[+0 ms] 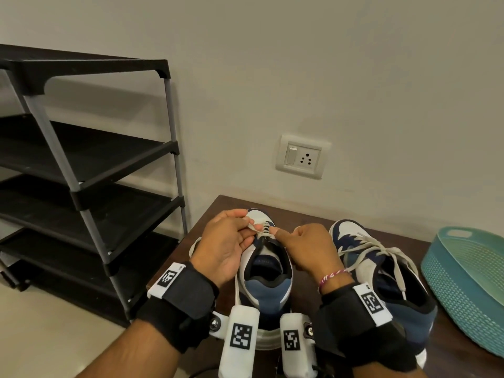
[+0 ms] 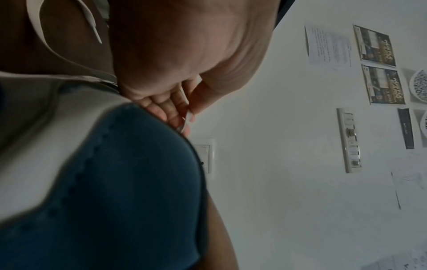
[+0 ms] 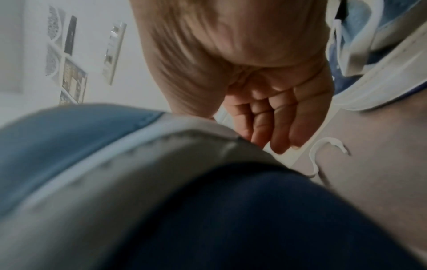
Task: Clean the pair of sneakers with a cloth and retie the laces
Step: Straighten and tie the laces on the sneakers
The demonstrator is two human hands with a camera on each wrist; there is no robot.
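Two blue-and-white sneakers stand on a dark wooden table (image 1: 215, 211), toes toward the wall. Both my hands are over the left sneaker (image 1: 266, 285), near its toe. My left hand (image 1: 249, 223) pinches a stretch of its white lace (image 1: 255, 227) between thumb and fingers; the left wrist view shows the same pinch (image 2: 186, 117). My right hand (image 1: 278, 232) has its index finger laid on the lace crossings, and nothing shows between its fingers (image 3: 277, 126). One loose lace end (image 3: 328, 146) lies on the table. The right sneaker (image 1: 381, 271) has slack laces. No cloth is in view.
A teal plastic basket (image 1: 469, 282) sits at the table's right end. A black shoe rack (image 1: 81, 173) stands on the floor to the left. On the wall behind the table is a switch and socket plate (image 1: 302, 156).
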